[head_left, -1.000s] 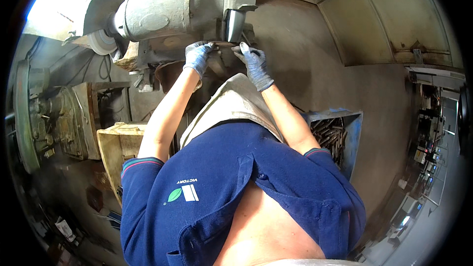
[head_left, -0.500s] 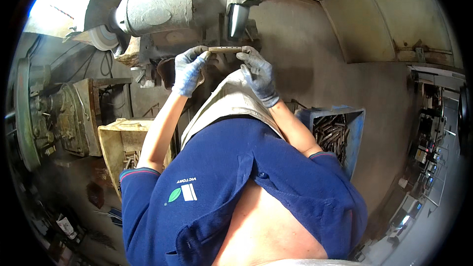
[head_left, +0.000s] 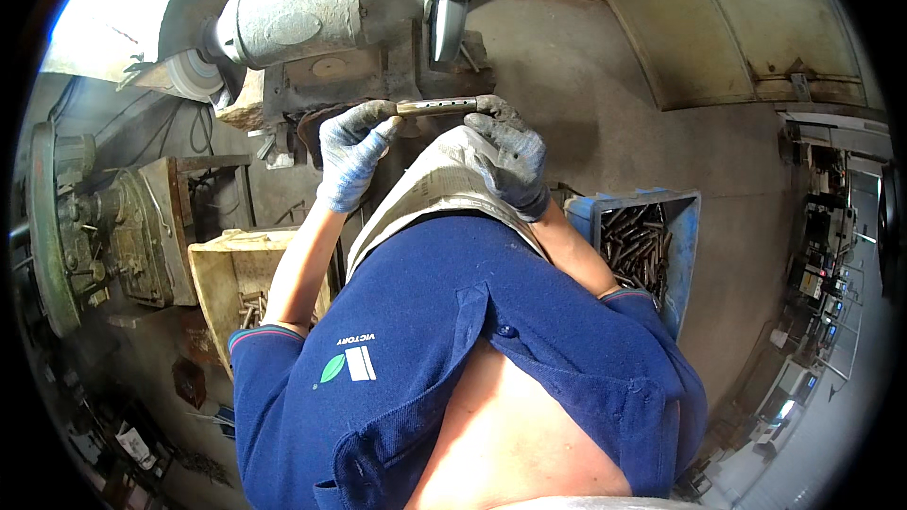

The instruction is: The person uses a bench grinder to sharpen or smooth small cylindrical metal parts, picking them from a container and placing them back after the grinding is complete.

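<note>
A slim metal bar (head_left: pixel 436 107) with a row of small holes lies level between my gloved hands, just below and in front of a bench grinder (head_left: pixel 300 19). My left hand (head_left: pixel 353 153) pinches its left end between thumb and fingers. At the other end, my right hand (head_left: pixel 513 153) grips it, partly hiding that tip. Both gloves are grey-blue with dark, soiled fingers. The grinder's right wheel (head_left: pixel 447 30) shows as a narrow bright band under its guard, above the bar and apart from it.
A yellowish bin (head_left: pixel 210 288) with some metal pieces stands at my left. On my right, a blue bin (head_left: pixel 687 255) holds many dark metal pieces. A pale wheel (head_left: pixel 194 74) sits at the grinder's left end. Another machine (head_left: pixel 123 227) stands far left.
Both hands have brought the bar slightly closer to me, and it looks larger. My right hand has shifted a little to the right. The grinder sits slightly further left in view.
</note>
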`<state>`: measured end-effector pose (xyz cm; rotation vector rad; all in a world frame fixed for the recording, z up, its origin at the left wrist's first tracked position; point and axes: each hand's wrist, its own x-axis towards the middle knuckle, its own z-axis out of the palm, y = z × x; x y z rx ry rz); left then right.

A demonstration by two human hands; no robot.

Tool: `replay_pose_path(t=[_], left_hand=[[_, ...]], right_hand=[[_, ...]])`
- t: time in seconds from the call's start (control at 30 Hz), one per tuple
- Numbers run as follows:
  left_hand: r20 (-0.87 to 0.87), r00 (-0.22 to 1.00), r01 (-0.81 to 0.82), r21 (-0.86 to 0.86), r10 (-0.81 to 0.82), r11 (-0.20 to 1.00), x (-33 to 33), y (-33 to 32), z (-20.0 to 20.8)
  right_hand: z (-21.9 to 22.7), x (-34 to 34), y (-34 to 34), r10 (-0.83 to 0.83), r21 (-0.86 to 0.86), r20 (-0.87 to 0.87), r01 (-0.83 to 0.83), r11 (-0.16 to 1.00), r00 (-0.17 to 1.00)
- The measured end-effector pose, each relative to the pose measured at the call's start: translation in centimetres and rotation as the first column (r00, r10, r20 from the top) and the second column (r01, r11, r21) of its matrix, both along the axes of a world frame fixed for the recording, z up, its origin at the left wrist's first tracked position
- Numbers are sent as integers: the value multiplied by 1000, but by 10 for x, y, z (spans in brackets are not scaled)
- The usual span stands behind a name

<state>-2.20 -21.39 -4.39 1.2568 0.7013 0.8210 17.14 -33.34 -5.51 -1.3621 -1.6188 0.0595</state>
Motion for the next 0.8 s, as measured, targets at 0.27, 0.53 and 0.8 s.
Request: replay_pose_path(t=[0.27,0.53,0.8], left_hand=[[36,999,7,-92,-4,996,3,-2,4],[68,997,-12,-144,22,990,24,2,3],[48,999,11,35,-13,999,29,5,-2]], right_hand=[[2,-1,-5,33,56,-150,-25,998,988],[6,4,-1,50,63,-106,-44,997,993],[0,4,6,1,70,-201,13,997,979]])
